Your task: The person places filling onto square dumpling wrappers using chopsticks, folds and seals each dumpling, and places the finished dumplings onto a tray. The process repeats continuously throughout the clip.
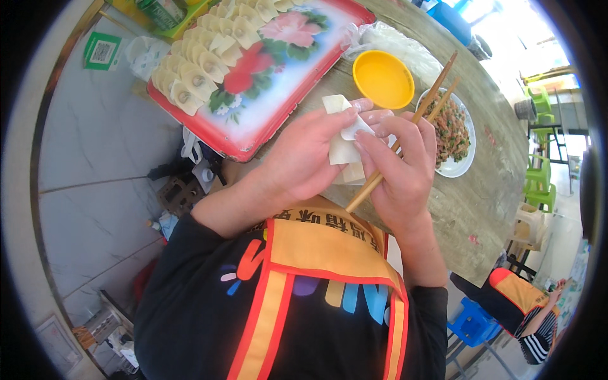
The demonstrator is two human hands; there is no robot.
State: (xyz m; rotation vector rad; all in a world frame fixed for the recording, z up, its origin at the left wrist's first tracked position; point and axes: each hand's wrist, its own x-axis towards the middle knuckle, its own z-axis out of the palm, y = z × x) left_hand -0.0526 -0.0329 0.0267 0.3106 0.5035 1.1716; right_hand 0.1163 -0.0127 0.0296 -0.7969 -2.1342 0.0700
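Note:
A thin, pale dough wrapper, partly folded over, is in my left hand, with the thumb pressing on it. My right hand grips a pair of wooden chopsticks that slant up past the knuckles. Its thumb and fingers also touch the wrapper's folded edge. Whether filling lies inside the fold is hidden. Under the hands, more square wrappers show on the table. Just right of my right hand, a white plate holds minced meat filling with green bits.
A red-rimmed, flower-painted tray bears rows of folded wontons at the upper left. A yellow bowl and clear plastic bag sit beyond my hands on the wooden table. Another person is at lower right, near a blue stool.

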